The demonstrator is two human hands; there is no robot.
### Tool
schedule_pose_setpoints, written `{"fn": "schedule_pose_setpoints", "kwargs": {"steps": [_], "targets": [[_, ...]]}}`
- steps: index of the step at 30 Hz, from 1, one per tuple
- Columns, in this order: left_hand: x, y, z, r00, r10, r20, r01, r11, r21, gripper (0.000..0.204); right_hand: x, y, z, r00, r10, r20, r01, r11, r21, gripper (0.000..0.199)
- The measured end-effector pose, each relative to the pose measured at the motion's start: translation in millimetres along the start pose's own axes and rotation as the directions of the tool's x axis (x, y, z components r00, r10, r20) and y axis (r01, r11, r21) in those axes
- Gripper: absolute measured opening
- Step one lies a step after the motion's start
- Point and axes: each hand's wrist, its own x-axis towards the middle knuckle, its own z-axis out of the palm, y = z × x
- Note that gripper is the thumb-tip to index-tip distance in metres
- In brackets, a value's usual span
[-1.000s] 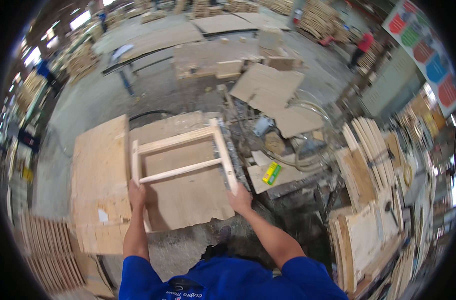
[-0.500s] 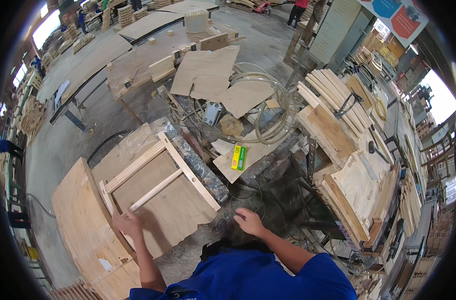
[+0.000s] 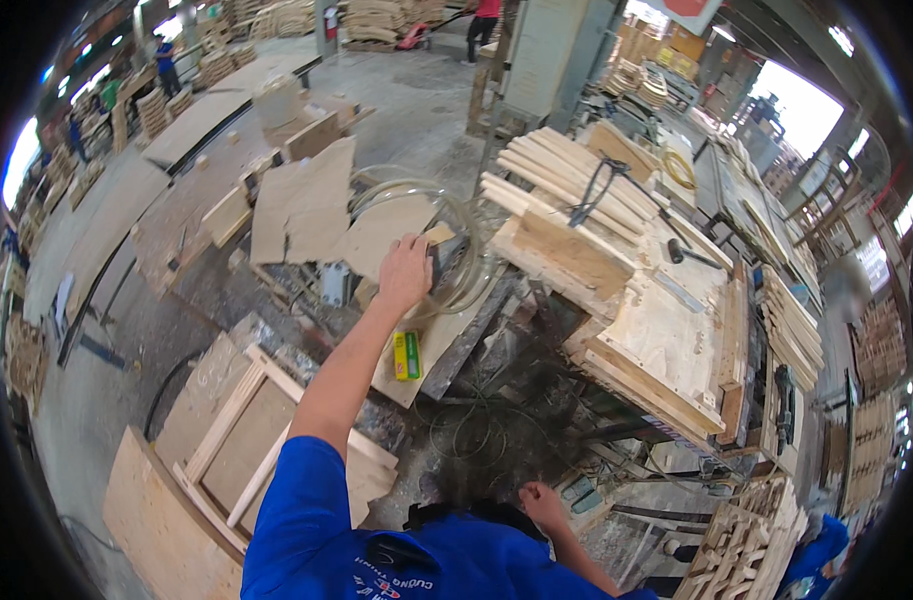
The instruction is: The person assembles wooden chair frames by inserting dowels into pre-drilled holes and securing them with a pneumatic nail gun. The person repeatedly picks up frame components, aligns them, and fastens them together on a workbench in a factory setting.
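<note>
My left hand [image 3: 405,272] reaches out over the cluttered bench, beside a coil of clear hose [image 3: 465,262] and a torn piece of cardboard [image 3: 382,232]. Its fingers point down and away, so their grip is hidden. Close to my body, my right hand [image 3: 544,504] has its fingers curled in; whatever may be inside does not show. A yellow and green box [image 3: 407,356] lies on the bench, nearer to me than the left hand. At lower left, a light wooden frame [image 3: 224,426] rests on a cardboard-covered surface, partly hidden behind my left arm.
On the right, a workbench [image 3: 667,340] carries round wooden rods [image 3: 567,180], a clamp [image 3: 599,190] and a hammer [image 3: 677,250]. A curved plywood panel [image 3: 162,510] stands at lower left. Stacked wood pieces [image 3: 742,550] and another person's blue sleeve [image 3: 822,550] are at lower right.
My left hand has left the wooden frame and stretched forward over the bench. My right hand has drawn back toward my body. The view has turned to the right.
</note>
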Motion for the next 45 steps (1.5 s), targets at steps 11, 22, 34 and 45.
{"fn": "schedule_pose_setpoints", "kwargs": {"steps": [11, 22, 34, 45], "targets": [[65, 14, 39, 0.957, 0.09, 0.276, -0.165, 0.951, 0.263, 0.018, -65, 37, -36, 0.94, 0.086, -0.33, -0.072, 0.996, 0.055, 0.032], [-137, 251, 29, 0.54, -0.153, 0.828, 0.841, 0.057, -0.538, 0.017, -3, -167, -186, 0.446, -0.784, -0.432, 0.717, 0.602, -0.352, 0.047], [-74, 444, 161, 0.477, -0.013, 0.879, 0.877, -0.064, -0.477, 0.015, 115, -104, -380, 0.271, -0.956, -0.115, 0.753, 0.285, -0.593, 0.042], [-45, 527, 264, 0.599, -0.045, 0.799, 0.757, 0.357, -0.547, 0.02, 224, -44, -518, 0.529, -0.846, -0.059, 0.716, 0.483, -0.504, 0.04]]}}
